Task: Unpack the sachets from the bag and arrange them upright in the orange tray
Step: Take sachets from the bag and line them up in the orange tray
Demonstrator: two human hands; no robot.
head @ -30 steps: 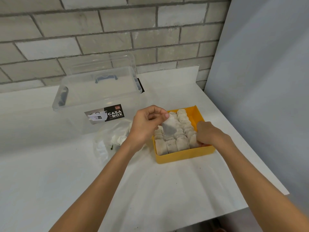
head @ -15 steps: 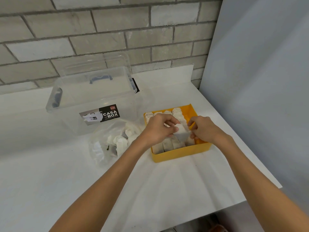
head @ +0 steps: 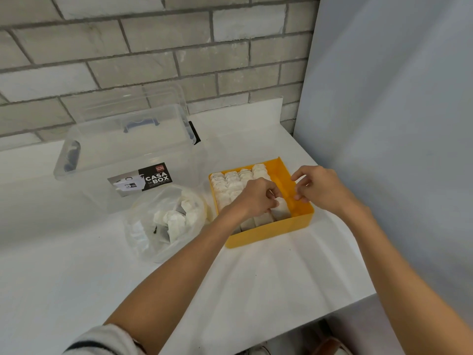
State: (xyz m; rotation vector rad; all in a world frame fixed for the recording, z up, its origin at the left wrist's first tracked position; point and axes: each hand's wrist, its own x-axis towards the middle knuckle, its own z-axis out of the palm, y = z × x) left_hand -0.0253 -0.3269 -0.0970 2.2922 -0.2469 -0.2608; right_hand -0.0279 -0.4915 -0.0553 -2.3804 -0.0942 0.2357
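Note:
The orange tray sits right of centre on the white table. Several white sachets stand upright in rows across its left and middle; a strip along its right side is bare. My left hand reaches in over the rows and pinches one sachet, which stands at the front right end of the rows. My right hand hovers over the bare right strip with fingers loosely curled and holds nothing. Just left of the tray lies the clear plastic bag, with several sachets inside.
A clear lidded storage box with a black "CASA BOX" label stands behind the bag. A grey brick wall runs along the back and a pale panel closes the right side. The table's front edge is near on the right.
My left hand has brought the sachet down from above the tray into the front right of the rows. My right hand has lifted off the sachets and shifted right.

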